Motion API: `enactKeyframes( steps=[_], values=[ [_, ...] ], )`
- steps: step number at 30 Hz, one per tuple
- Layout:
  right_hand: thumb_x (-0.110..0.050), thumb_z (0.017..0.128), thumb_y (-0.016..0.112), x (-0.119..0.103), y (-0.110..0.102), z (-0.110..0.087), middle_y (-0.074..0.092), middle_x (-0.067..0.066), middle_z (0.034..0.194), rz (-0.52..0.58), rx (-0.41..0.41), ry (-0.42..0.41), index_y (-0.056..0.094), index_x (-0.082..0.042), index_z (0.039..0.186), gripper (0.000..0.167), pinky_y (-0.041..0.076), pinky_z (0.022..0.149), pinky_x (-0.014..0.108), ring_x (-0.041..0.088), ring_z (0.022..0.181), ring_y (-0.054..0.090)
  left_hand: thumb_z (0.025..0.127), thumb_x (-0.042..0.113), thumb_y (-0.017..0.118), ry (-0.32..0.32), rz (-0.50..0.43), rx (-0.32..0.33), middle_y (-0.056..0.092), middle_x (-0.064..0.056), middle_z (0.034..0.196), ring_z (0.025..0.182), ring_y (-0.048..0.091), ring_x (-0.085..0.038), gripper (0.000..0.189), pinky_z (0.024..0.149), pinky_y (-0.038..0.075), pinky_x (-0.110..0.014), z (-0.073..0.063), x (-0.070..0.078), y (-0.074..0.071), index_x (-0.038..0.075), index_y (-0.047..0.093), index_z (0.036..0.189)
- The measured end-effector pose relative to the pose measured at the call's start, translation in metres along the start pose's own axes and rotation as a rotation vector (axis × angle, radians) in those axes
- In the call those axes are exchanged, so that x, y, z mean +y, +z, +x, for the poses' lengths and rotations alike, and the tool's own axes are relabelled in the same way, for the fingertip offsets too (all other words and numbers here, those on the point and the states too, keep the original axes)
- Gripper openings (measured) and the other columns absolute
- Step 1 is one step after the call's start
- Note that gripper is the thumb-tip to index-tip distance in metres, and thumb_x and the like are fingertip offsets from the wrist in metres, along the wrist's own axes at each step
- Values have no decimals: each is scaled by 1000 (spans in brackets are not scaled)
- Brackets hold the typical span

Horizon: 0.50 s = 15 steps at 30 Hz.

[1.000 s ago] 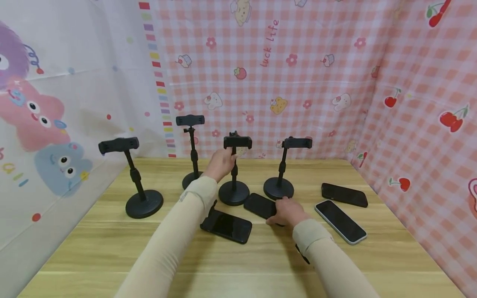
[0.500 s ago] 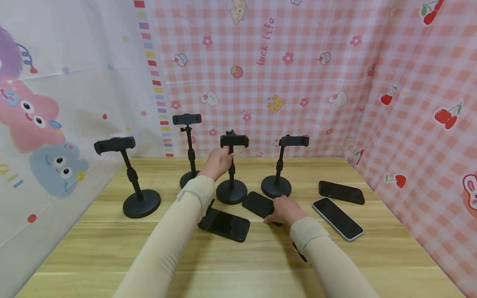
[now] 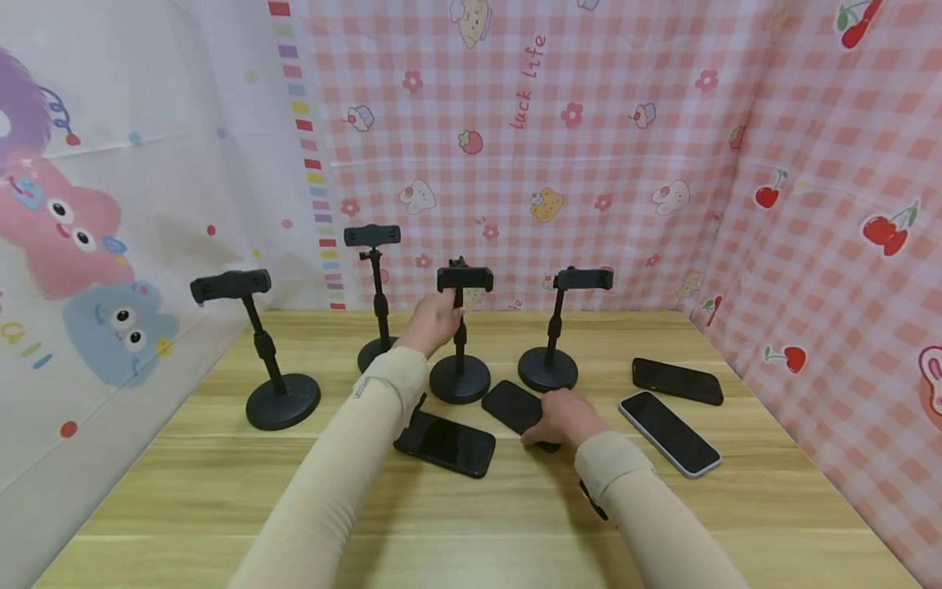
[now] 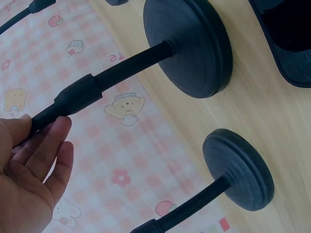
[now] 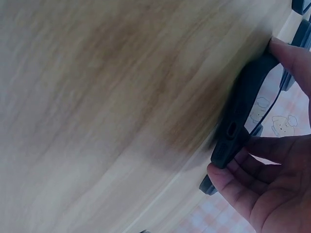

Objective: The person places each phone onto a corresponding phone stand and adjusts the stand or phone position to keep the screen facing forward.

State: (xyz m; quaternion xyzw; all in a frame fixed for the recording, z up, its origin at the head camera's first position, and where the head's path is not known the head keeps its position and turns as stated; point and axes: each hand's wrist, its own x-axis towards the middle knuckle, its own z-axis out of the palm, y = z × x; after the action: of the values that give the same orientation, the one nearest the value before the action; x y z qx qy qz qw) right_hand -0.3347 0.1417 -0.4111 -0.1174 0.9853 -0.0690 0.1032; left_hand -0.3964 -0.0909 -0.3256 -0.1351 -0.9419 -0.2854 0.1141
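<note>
My left hand [image 3: 432, 321] pinches the upper pole of a black phone stand [image 3: 459, 380], just under its clamp [image 3: 465, 278]. In the left wrist view the thumb and fingers close round that pole [image 4: 80, 94], above the round base [image 4: 194, 48]. My right hand [image 3: 565, 417] grips the near end of a black smartphone [image 3: 511, 405] lying in front of the stands. The right wrist view has the thumb and fingers on opposite edges of this phone [image 5: 243, 107], its charging port facing the camera. The far part of its screen is bare; the near end is partly covered by the hand.
More black phone stands stand at the left [image 3: 283, 401], back left [image 3: 379, 303] and right [image 3: 548, 368]. A black phone [image 3: 446, 443] lies front centre. A white-edged phone [image 3: 670, 433] and another black phone [image 3: 677, 381] lie at right. Patterned cloth [image 3: 515, 164] hangs behind the wooden table [image 3: 471, 532].
The head view shifts slightly. Both hands keep their places, the left on the stand's pole and the right on the phone.
</note>
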Motion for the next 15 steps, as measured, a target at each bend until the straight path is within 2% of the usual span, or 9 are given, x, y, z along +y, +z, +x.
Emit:
enactKeyframes(
  steps=[9,15],
  values=[
    [-50,72,84,0,-1,-3,67,16,101,11,29,10,69,1,98,60,51,85,43,28,90,62,104,18,53,6,5,-1,66,-21,114,94,66,-32,59,79,54,-44,1,0,0,12,24,156],
    [-51,72,85,0,-3,-5,66,16,103,11,37,19,69,0,100,60,52,84,44,30,91,63,104,19,53,-14,-24,-6,65,-21,118,97,65,-31,58,81,53,-44,2,1,0,11,27,155]
  ],
)
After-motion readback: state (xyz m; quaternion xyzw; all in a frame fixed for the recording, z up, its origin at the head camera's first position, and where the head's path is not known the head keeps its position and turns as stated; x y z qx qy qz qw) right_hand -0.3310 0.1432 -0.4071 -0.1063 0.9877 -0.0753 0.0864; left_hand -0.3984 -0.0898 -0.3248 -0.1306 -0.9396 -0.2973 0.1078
